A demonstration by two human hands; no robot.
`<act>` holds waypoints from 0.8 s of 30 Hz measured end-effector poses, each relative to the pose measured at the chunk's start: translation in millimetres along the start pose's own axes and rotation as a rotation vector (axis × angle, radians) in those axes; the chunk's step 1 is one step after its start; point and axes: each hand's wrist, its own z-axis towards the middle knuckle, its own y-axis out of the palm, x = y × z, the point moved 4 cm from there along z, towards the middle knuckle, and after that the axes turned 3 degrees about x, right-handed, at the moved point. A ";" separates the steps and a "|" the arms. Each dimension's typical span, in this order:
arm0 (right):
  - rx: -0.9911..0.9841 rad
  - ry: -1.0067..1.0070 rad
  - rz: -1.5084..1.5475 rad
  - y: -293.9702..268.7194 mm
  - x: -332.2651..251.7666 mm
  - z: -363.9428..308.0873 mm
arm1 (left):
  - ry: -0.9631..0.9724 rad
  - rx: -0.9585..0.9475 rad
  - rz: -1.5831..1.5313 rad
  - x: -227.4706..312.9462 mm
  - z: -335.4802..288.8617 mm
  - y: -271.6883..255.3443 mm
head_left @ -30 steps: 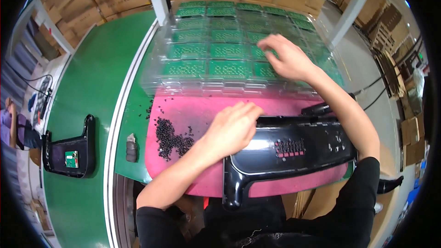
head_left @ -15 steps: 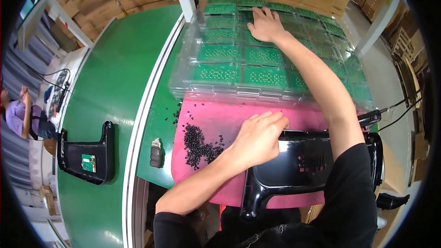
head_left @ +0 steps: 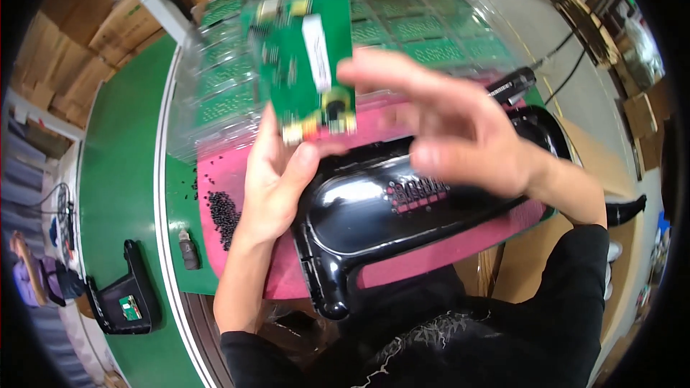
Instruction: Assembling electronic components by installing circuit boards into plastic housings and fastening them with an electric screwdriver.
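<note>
My left hand (head_left: 267, 190) grips a green circuit board (head_left: 287, 68) by its lower edge, thumb in front. The board is raised and tilted; it carries a white label, yellow and white connectors and a dark round part. My right hand (head_left: 478, 136) is open and blurred, with fingers apart. One fingertip overlaps the board's right edge; whether it touches, I cannot tell. Below both hands lies a glossy black plastic housing (head_left: 359, 215), with a cluster of small slots (head_left: 418, 194) partly under my right hand.
Clear plastic trays (head_left: 188, 118) of circuit boards are stacked behind. Small black screws (head_left: 224, 217) lie on the pink mat (head_left: 424, 259). A corded black tool (head_left: 512, 86) rests at right. Another black housing (head_left: 140, 289) with a board stands on the left green table (head_left: 133, 165); a person (head_left: 43, 273) is beyond.
My right hand has come back from the trays toward me and opened. My left hand, closed above the mat before, now holds up a circuit board. The view has turned.
</note>
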 end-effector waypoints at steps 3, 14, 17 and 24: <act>0.064 0.036 -0.047 13.0 4.0 -48.5 | -0.226 -0.234 -0.114 -5.9 -14.6 25.4; 0.230 0.043 -0.829 17.2 8.4 -137.5 | -0.653 -1.064 0.321 -21.7 -50.7 60.0; 0.293 0.176 -0.676 9.0 9.5 -148.6 | -0.448 -1.053 0.424 -23.7 -46.1 52.8; 0.500 0.447 -0.365 -19.9 13.2 -150.7 | -0.230 -0.566 0.579 -8.3 -24.9 48.1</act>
